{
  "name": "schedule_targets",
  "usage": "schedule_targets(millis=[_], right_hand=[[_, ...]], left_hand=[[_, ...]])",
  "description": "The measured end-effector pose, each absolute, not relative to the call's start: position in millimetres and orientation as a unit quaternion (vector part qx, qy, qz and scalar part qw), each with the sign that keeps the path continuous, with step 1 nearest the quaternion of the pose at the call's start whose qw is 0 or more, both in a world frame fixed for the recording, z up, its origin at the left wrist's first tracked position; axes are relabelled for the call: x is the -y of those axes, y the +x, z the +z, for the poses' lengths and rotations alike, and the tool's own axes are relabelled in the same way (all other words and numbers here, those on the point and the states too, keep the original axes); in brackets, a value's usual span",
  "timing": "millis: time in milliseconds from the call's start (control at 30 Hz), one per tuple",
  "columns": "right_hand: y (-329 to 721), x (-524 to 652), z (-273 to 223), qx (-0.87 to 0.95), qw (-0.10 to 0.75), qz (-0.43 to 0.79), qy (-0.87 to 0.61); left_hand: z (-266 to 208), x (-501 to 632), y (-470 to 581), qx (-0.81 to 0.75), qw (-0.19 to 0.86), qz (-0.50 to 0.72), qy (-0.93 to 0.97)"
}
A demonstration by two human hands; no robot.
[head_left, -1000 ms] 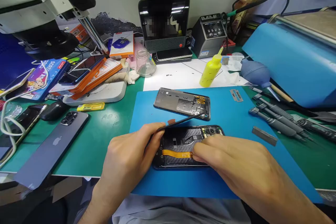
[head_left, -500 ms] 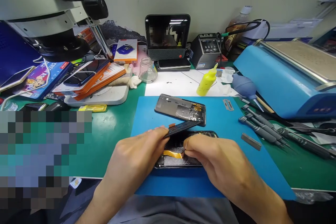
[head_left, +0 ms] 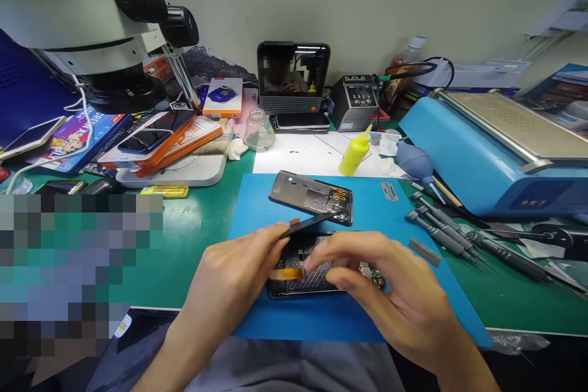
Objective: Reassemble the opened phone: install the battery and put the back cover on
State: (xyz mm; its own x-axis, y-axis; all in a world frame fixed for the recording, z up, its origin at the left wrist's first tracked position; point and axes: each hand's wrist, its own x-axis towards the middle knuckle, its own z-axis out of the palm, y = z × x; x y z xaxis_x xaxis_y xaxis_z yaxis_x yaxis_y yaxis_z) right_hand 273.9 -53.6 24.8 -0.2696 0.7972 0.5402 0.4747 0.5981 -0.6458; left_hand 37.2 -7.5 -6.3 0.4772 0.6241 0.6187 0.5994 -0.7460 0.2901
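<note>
Orange flex cable [head_left: 287,273] half-hidden beneath right hand [head_left: 386,294].

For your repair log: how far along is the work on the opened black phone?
Done: the grey back cover lies apart on the blue mat.
In hand: the left hand lifts a thin dark flat part; the right hand fingers the orange flex cable.
Left: the opened black phone remains uncovered.

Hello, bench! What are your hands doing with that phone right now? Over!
Left hand holds a thin dark panel tilted up off the opened phone. Right hand fingertips at the orange flex cable. Loose back cover lies just behind, apart.
</note>
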Motion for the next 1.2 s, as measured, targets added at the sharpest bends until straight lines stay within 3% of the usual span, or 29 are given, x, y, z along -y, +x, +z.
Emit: schedule_targets(millis=[100, 200, 367, 500, 633, 700, 800, 1000, 1200], right_hand=[[283, 59, 18, 0.737, 0.482, 0.165, -0.444], [292, 62, 14, 0.726, 0.492, 0.014, -0.479], [296, 68, 23, 0.796, 0.359, -0.224, -0.433], [304, 89, 23, 0.806, 0.353, -0.248, -0.404], [322, 108, 12, 0.811, 0.324, -0.225, -0.432], [330, 109, 6, 0.814, 0.321, -0.240, -0.420], [331, 105, 2, 0.817, 0.314, -0.263, -0.406], [306, 96, -1, 0.838, 0.259, -0.241, -0.416], [291, 87, -8, 0.849, 0.283, -0.231, -0.381]], left_hand=[[-8, 8, 35, -0.358, 0.017, 0.390, 0.848], [-5, 9, 33, -0.358, 0.002, 0.409, 0.839], [11, 19, 34, -0.266, 0.018, 0.425, 0.865], [15, 25, 38, -0.212, 0.025, 0.401, 0.891], [7, 29, 36, -0.341, 0.039, 0.403, 0.849], [2, 30, 34, -0.400, 0.072, 0.366, 0.837], [-2, 31, 32, -0.366, 0.162, 0.303, 0.865], [-4, 30, 21, -0.380, 0.290, 0.349, 0.806], [-7, 29, 11, -0.401, 0.330, 0.361, 0.775]])
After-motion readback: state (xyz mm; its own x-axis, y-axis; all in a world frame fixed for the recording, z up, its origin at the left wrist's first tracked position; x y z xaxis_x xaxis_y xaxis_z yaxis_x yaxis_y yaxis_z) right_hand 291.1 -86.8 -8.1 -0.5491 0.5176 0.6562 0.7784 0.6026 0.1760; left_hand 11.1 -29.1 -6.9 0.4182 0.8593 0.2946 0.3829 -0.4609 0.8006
